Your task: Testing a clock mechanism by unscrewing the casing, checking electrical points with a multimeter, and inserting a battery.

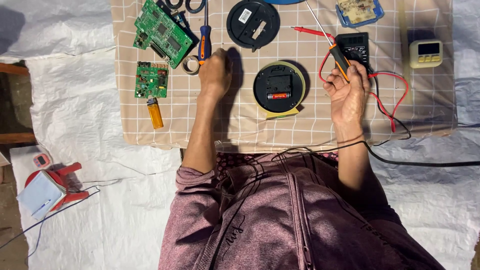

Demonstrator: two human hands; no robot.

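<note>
**Loose grip, crowded bench**

While the right hand (346,87) pinches an orange-handled screwdriver (339,59) between thumb and fingers, shaft slanting away, its tip could slip and snag the red lead (395,102). Between the hands lies the clock (279,89), back up, battery showing. The left hand (215,72), curled shut, rests beside a tape roll (190,64); a nudge could knock the blue screwdriver (204,42) beyond.

Bare bench (240,125) lies at six o'clock of the clock (278,89); red leads (395,100) block three o'clock, circuit boards (162,32) crowd ten o'clock.
</note>
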